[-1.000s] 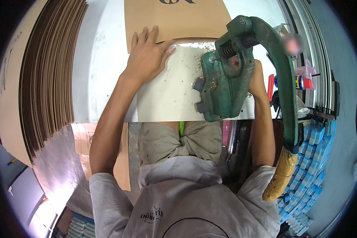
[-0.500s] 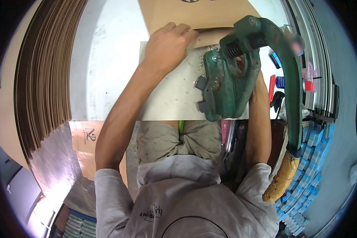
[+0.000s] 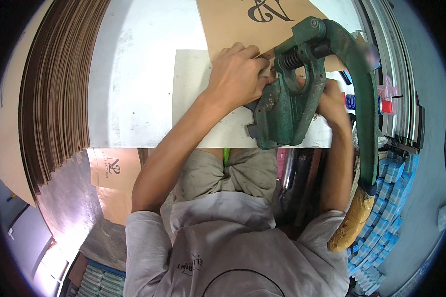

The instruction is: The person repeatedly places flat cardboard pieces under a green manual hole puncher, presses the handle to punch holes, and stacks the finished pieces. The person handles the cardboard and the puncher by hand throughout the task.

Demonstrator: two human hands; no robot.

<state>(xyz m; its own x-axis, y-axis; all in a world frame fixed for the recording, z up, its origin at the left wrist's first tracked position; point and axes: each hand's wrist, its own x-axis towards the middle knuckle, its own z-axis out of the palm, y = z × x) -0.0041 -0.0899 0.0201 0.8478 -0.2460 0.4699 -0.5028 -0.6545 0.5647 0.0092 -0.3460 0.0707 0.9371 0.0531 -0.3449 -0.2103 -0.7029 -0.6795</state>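
A brown paper bag (image 3: 243, 37) with a dark printed emblem lies at the far side of the table, its near edge under the head of a green hand-lever press (image 3: 290, 111). My left hand (image 3: 238, 72) is closed on that near edge, with the thumb and fingers beside the press. On the other side of the press, my right hand (image 3: 332, 101) curls in at the bag's edge, slightly blurred. The press hides most of its fingers; a fingertip shows through the gap in the frame. The long lever (image 3: 369, 128) ends in a yellow-wrapped handle (image 3: 352, 225), which neither hand touches.
A tall stack of brown card sheets (image 3: 59, 94) stands along the left. A pale board (image 3: 191, 123) lies under the press. At the right are a red-capped blue can (image 3: 384, 106) and metal rails (image 3: 406, 99). Blue bundles (image 3: 381, 213) are piled lower right.
The paper bag has shifted right and turned, showing more of its emblem. My left hand has moved right to the press. My right hand has come out further to the right from behind it.
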